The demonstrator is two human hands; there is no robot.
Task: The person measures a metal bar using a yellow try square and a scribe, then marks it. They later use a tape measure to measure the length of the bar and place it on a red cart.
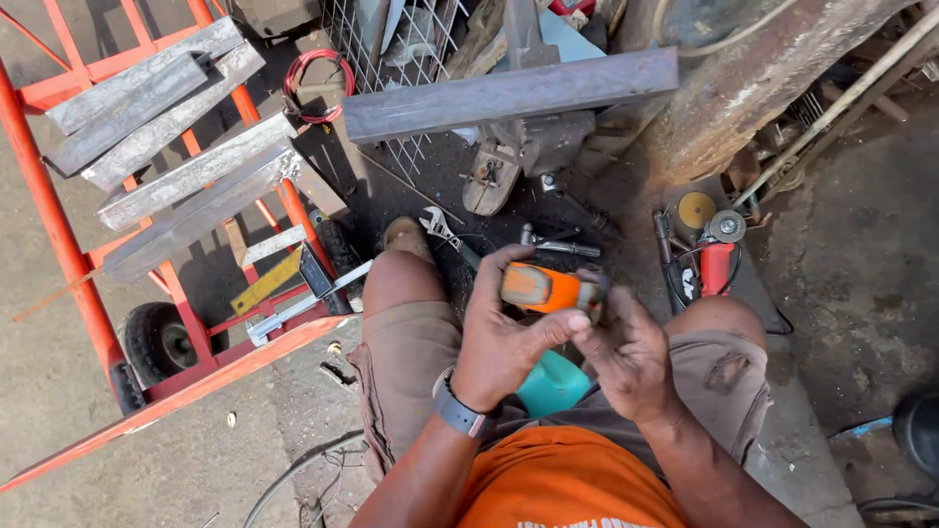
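- Left hand (504, 347) wrapped around an orange tape measure (541, 287), thumb along its near side, holding it over the lap between the knees.
- Right hand (626, 357) touching the tape measure's right end, fingertips pinched together there; what they pinch too small to tell.
- Tape measure's long axis roughly left to right, slightly tilted; left hand carrying the body, right hand at the end.
- Adjustable wrench (442, 231), red angle grinder (712, 256) on the ground ahead; steel bar (509, 94) across beyond; red cart (147, 244) to the left.
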